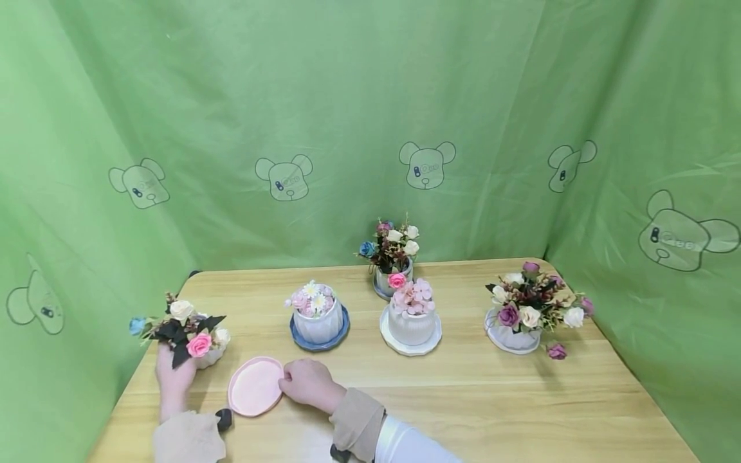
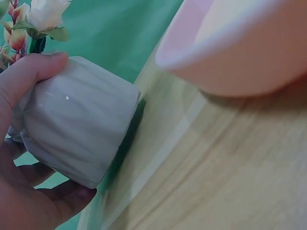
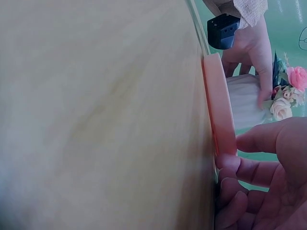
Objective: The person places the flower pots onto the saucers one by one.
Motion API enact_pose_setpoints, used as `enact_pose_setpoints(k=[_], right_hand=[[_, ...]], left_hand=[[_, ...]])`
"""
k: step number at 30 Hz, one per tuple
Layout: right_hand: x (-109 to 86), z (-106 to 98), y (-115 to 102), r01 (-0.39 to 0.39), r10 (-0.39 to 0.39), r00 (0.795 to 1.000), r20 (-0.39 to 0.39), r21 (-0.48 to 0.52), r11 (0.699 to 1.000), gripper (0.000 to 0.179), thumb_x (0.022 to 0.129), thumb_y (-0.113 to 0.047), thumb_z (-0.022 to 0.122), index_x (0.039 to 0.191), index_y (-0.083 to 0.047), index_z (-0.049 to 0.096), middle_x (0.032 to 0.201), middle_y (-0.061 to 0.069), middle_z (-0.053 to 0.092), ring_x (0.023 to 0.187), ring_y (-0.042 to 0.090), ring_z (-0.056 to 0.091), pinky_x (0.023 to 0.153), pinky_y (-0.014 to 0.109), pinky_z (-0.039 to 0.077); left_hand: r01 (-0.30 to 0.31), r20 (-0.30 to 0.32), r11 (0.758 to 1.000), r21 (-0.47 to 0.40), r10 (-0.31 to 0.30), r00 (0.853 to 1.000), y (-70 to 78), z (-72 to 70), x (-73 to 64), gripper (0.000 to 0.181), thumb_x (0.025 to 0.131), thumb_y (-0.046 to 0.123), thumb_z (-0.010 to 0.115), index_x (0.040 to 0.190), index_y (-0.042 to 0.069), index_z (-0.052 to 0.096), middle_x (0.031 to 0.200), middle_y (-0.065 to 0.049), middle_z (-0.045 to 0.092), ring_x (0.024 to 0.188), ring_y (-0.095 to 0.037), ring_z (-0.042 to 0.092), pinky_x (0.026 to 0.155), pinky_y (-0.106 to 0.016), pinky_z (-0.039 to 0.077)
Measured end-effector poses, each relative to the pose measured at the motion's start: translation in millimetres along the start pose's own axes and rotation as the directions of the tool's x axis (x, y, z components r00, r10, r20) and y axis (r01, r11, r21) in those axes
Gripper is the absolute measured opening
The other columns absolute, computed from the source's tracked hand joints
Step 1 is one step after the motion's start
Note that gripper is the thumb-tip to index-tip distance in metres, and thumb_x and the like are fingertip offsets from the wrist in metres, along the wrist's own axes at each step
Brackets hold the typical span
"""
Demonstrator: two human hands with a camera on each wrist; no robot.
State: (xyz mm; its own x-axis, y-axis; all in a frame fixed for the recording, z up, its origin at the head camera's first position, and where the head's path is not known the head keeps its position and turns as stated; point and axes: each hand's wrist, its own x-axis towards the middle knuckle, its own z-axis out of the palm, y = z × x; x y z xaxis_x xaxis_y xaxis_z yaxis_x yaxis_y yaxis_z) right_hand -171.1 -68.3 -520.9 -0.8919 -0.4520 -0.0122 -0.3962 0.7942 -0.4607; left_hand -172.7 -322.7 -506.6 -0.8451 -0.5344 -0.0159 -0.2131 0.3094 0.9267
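My left hand grips a white faceted flowerpot, thumb over its rim and fingers round its lower side. Pink, white and blue artificial roses with dark leaves rise from that pot. In the left wrist view the pot leans, its base close to the tabletop. Just right of it lies a round pink saucer. My right hand pinches the saucer's right edge between thumb and forefinger. Seen from the right wrist, the saucer stands edge-on along the table surface, with the left hand and pot beyond it.
Behind the hands, a pot of pink and white flowers sits on a blue saucer. A ribbed white pot stands on a white saucer. Farther back is another rose pot; a purple-and-cream rose pot stands at the right. Green curtains surround the table.
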Motion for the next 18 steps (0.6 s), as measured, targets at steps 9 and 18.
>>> enact_pose_setpoints(k=[9,18], right_hand=[[-1.3,-3,-1,0.0,0.0,1.0,0.008,0.005,1.0,0.035,0.087,-0.026,0.061,0.057,-0.019,0.044,0.054,-0.008,0.04,0.051,0.009,0.039,0.048,0.022,0.028],[-1.2,-2,1,0.013,-0.013,1.0,0.003,0.008,1.0,0.038,0.087,-0.026,0.061,0.056,-0.019,0.042,0.052,-0.009,0.037,0.05,0.008,0.036,0.047,0.021,0.026]], left_hand=[[0.007,0.004,0.999,-0.039,-0.006,1.0,9.1,-2.3,-7.9,0.094,0.072,-0.008,0.069,0.151,0.002,0.02,0.15,-0.032,0.033,0.138,-0.051,0.03,0.118,-0.06,0.02],[-0.062,-0.015,0.996,0.063,0.063,0.998,19.8,-9.4,-16.0,0.072,0.086,0.007,0.059,0.149,-0.003,0.024,0.144,-0.039,0.036,0.134,-0.055,0.032,0.112,-0.064,0.026]])
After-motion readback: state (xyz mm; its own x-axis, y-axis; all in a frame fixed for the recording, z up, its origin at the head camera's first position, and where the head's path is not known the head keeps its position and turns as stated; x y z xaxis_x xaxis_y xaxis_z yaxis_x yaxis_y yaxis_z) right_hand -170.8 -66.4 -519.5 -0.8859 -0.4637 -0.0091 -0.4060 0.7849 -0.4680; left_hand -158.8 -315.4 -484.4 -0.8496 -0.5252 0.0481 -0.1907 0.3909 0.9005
